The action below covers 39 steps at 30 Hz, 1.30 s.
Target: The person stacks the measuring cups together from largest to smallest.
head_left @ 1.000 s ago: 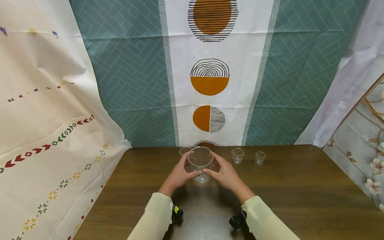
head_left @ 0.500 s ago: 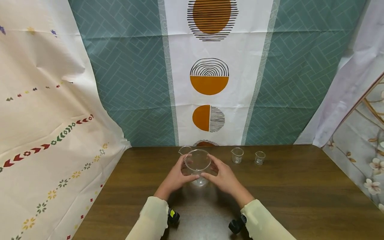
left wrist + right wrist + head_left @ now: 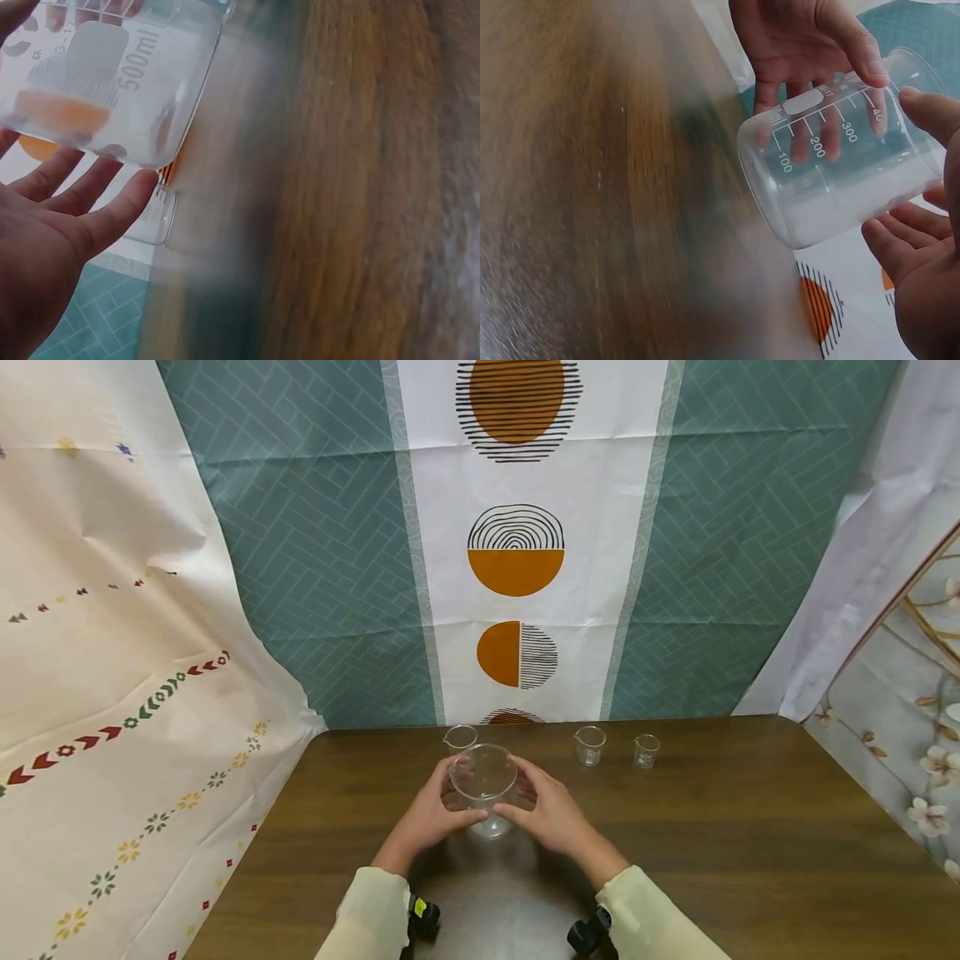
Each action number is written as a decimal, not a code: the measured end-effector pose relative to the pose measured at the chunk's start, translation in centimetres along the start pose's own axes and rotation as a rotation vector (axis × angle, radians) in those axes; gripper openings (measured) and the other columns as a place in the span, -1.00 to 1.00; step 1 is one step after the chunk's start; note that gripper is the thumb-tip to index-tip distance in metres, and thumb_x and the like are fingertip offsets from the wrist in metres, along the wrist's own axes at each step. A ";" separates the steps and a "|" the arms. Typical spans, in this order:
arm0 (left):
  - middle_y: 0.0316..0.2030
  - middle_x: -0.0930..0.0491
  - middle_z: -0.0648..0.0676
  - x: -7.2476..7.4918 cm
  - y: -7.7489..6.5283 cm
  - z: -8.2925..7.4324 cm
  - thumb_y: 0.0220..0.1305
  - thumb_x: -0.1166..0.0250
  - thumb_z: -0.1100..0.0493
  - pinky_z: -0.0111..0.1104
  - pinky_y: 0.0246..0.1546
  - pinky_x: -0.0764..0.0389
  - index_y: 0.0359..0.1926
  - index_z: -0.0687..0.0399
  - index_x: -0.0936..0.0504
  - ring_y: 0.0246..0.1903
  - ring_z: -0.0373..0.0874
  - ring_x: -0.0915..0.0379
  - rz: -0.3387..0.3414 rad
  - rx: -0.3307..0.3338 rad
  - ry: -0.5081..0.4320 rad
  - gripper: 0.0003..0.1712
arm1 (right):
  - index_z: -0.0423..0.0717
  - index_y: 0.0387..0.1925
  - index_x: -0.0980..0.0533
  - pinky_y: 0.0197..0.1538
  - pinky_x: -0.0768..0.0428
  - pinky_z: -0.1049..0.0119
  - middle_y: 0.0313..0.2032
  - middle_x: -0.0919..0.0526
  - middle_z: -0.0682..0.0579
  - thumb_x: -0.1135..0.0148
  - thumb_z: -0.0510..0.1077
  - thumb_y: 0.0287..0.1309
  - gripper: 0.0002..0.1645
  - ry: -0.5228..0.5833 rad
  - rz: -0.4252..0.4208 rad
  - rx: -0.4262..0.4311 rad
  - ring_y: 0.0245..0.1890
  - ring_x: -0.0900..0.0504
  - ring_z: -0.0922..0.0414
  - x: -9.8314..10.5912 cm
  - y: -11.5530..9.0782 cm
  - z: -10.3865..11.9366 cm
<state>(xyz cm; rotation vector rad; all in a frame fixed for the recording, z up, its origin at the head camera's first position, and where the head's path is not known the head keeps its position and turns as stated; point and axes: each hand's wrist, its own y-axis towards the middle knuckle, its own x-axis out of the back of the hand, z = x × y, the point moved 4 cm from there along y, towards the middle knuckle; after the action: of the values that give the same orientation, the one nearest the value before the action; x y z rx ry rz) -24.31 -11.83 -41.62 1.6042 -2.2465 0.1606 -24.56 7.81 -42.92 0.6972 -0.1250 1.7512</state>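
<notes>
A large clear glass beaker (image 3: pixel 485 787) is between my two hands near the middle of the table. My left hand (image 3: pixel 427 817) holds its left side, with the thumb at the front and the fingers spread around the wall. The opposite side is held by my right hand (image 3: pixel 553 814) in the same way. In the left wrist view the beaker (image 3: pixel 131 90) bears a "500ml" mark. White graduations show on the beaker (image 3: pixel 825 161) in the right wrist view. Whether its base touches the tabletop I cannot tell.
Along the back edge of the brown wooden table (image 3: pixel 735 843) stand three smaller glass beakers: one at the left (image 3: pixel 460 738), a spouted beaker (image 3: pixel 590 747) and the smallest beaker (image 3: pixel 647 751) at the right. Patterned cloth (image 3: pixel 337 568) hangs behind and at both sides.
Both hands have brought the large beaker toward me and slightly left, away from the back-left beaker. The smaller beakers stay put; the head view has shifted a little.
</notes>
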 end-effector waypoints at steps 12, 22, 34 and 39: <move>0.16 -0.44 0.14 0.8 -0.9 0.7 -0.01 -0.53 0.15 -0.06 0.09 -0.54 0.34 -0.13 -0.18 0.22 0.12 -0.39 -0.001 0.007 0.001 -0.05 | 0.02 0.41 -0.19 0.12 -0.57 0.15 0.27 -0.45 -0.10 -0.36 0.21 0.08 -0.05 0.012 0.040 0.009 0.14 -0.59 -0.03 -1.3 -0.3 0.2; 0.18 -0.44 0.20 1.1 -1.4 1.3 -0.01 -0.54 0.11 0.00 0.11 -0.52 0.35 0.00 -0.17 0.21 0.16 -0.39 0.004 0.034 0.025 -0.03 | -0.06 0.40 -0.19 0.11 -0.57 0.18 0.27 -0.46 -0.12 -0.35 0.20 0.10 -0.05 0.026 0.045 0.033 0.14 -0.59 -0.03 -2.1 -0.4 -0.1; 0.18 -0.44 0.18 1.1 -0.7 4.4 -0.01 -0.53 0.15 -0.01 0.09 -0.53 0.35 -0.13 -0.16 0.23 0.12 -0.36 -0.008 0.035 0.018 -0.03 | -0.03 0.42 -0.17 0.14 -0.56 0.19 0.32 -0.40 -0.09 -0.33 0.24 0.09 -0.02 0.037 0.058 0.029 0.21 -0.53 -0.02 -2.7 -0.5 -0.5; 0.19 -0.44 0.15 1.2 -0.6 5.0 -0.02 -0.54 0.14 -0.02 0.08 -0.54 0.36 -0.16 -0.14 0.23 0.10 -0.36 -0.006 0.026 0.006 -0.01 | -0.06 0.42 -0.16 0.14 -0.55 0.19 0.31 -0.41 -0.09 -0.33 0.24 0.09 -0.01 0.045 0.058 0.021 0.21 -0.53 -0.02 -2.8 -0.4 -0.6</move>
<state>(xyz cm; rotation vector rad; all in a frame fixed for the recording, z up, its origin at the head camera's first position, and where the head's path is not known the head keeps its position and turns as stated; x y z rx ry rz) -25.21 -14.60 -45.92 1.6217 -2.2434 0.1933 -24.04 5.88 -44.98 0.6751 -0.0966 1.8250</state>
